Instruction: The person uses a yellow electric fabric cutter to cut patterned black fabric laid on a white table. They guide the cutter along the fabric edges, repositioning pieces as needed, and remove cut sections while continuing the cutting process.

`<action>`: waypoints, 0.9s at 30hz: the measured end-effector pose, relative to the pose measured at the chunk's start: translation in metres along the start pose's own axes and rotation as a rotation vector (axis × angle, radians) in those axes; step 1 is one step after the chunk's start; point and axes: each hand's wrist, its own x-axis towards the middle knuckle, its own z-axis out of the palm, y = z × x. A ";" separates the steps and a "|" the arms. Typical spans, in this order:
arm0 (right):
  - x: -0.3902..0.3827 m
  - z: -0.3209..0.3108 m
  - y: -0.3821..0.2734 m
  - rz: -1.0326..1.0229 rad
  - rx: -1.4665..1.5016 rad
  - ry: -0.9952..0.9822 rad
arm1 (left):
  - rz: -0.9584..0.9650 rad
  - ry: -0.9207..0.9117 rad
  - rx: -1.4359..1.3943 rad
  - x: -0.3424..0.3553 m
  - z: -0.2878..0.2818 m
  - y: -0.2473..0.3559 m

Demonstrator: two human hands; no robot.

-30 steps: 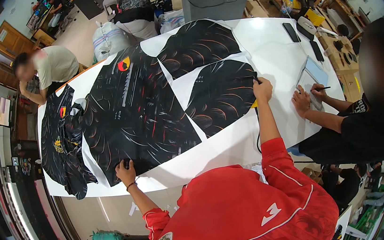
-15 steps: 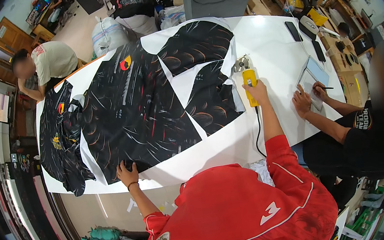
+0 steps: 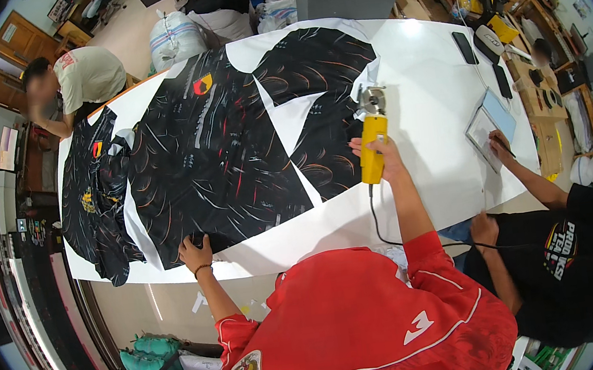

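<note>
My right hand (image 3: 386, 159) grips an electric rotary cutter (image 3: 374, 130) beside printed fabric (image 3: 231, 152); my left hand (image 3: 195, 255), fingers parted, touches the fabric's near edge.

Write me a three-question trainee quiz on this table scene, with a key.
1. Which hand holds the yellow power tool?
2. True or false: the left hand touches the black printed fabric near its lower edge.
3. What colour is the tool's cord?
A) white
B) black
C) red

Key:
1. The right hand.
2. True.
3. B.
</note>
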 end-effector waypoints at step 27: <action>-0.054 -0.027 -0.011 -0.143 -0.885 0.404 | -0.069 -0.139 0.161 -0.027 -0.034 0.059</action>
